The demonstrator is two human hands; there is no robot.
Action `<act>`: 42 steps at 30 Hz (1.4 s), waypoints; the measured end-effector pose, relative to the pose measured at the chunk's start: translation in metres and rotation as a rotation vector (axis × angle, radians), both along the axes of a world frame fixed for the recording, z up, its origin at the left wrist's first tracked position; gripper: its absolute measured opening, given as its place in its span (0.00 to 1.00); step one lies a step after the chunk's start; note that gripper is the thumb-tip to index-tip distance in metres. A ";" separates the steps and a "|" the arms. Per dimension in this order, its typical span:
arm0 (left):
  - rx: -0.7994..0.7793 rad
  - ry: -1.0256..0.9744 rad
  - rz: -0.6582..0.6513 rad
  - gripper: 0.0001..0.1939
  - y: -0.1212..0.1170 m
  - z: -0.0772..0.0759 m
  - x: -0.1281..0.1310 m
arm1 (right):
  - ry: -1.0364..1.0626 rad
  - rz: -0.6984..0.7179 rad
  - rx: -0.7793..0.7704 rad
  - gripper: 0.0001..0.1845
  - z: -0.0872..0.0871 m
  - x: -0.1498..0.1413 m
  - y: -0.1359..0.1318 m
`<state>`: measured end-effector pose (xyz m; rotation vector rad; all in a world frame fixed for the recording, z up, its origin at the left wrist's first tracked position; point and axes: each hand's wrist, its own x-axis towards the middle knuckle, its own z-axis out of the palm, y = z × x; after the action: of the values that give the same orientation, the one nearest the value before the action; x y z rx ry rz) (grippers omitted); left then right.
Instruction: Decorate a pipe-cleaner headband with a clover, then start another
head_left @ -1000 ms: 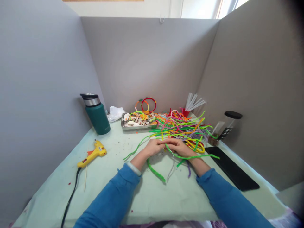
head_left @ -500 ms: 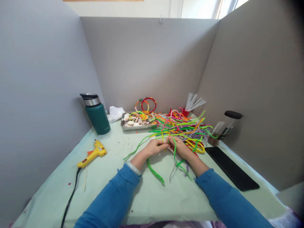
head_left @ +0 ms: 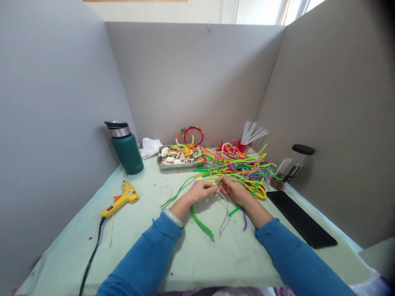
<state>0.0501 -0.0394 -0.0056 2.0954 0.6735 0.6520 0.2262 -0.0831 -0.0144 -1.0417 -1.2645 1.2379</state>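
My left hand (head_left: 200, 191) is closed in a pinch on a thin curved headband (head_left: 227, 209). One arm of the headband is wrapped in fuzzy green (head_left: 202, 225) and comes out below my left hand; the other arm is bare and whitish, curving down between my hands. Close beside it, my right hand (head_left: 234, 191) has its fingers pinched on a green pipe cleaner (head_left: 219, 181) by the headband's top. Fingers hide much of where the two meet. Under my right wrist lie a short green piece (head_left: 235, 211) and a purple pipe cleaner (head_left: 245, 220).
Pipe cleaners (head_left: 237, 164) lie heaped beyond my hands, beside a metal tray (head_left: 179, 166) of shells. A yellow glue gun (head_left: 123, 201) and a green bottle (head_left: 128, 154) stand left. A black phone-like slab (head_left: 300, 218) and clear jar (head_left: 290, 166) are right.
The long green strand hanging in front of my right hand has gone from there, drawn up to the fingers. My right hand has turned slightly; my left hand stays put.
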 end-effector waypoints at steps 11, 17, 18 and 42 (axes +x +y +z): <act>-0.037 -0.064 0.013 0.14 0.000 0.000 0.001 | -0.195 -0.097 0.070 0.20 0.000 -0.006 -0.003; -0.068 -0.111 0.033 0.12 0.001 0.000 0.003 | -0.189 -0.145 0.067 0.21 -0.005 -0.005 0.002; -0.074 -0.119 0.035 0.12 0.000 0.000 0.003 | -0.185 -0.144 0.062 0.21 -0.006 -0.005 0.003; -0.276 -0.141 0.042 0.17 -0.002 0.000 0.003 | -0.153 0.019 0.043 0.17 -0.005 0.001 -0.004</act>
<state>0.0536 -0.0417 -0.0060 1.7690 0.6880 0.6818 0.2274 -0.0870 -0.0192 -1.1122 -1.4153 1.1574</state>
